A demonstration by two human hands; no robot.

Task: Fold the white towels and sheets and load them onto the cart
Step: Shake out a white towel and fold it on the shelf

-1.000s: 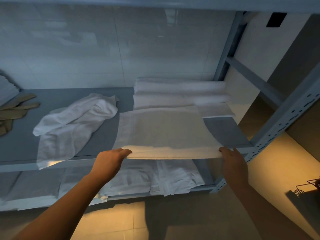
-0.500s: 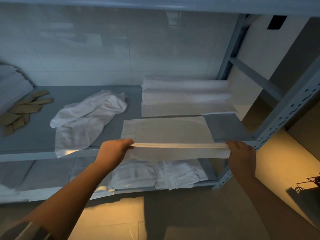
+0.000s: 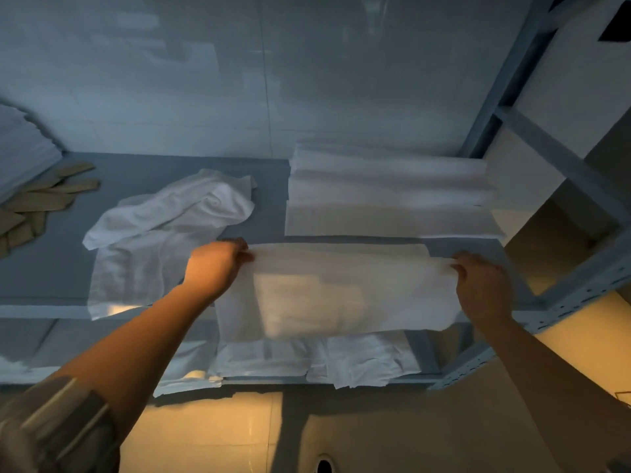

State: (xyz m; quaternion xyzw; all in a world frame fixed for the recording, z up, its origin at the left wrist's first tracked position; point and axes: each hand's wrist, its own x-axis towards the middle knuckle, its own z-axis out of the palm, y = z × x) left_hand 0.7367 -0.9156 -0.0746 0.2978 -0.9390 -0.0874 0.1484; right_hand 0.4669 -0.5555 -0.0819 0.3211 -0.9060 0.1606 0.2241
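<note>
**Here, two hands hold a white towel stretched over a shelf edge**

Head camera, looking forward and down at a grey metal shelf (image 3: 259,199). In the centre of the frame a white towel (image 3: 341,291) is held up by its top edge. The left hand (image 3: 213,264), left of centre, has its fingers curled around the towel's left corner. The right hand (image 3: 481,285), toward the right of the frame, pinches the right corner between thumb and fingers. The top edge runs taut, side to side, between the two hands, so the towel's long axis lies across the frame. The rest of the cloth hangs down in front of the shelf's front edge; it looks already doubled, though motion blur makes the layers hard to count.

Just above the held edge, in the upper right of the shelf, sits a stack of folded towels (image 3: 389,196). It lies straight beyond both hands, slightly nearer the right one. Laying the towel there would probably mean carrying the edge forward and away from the body, keeping it level.

Left of centre an unfolded towel (image 3: 164,230) lies crumpled on the shelf. More white linens (image 3: 358,360) rest on the lower shelf, bottom centre. No cart is clearly in view.
</note>
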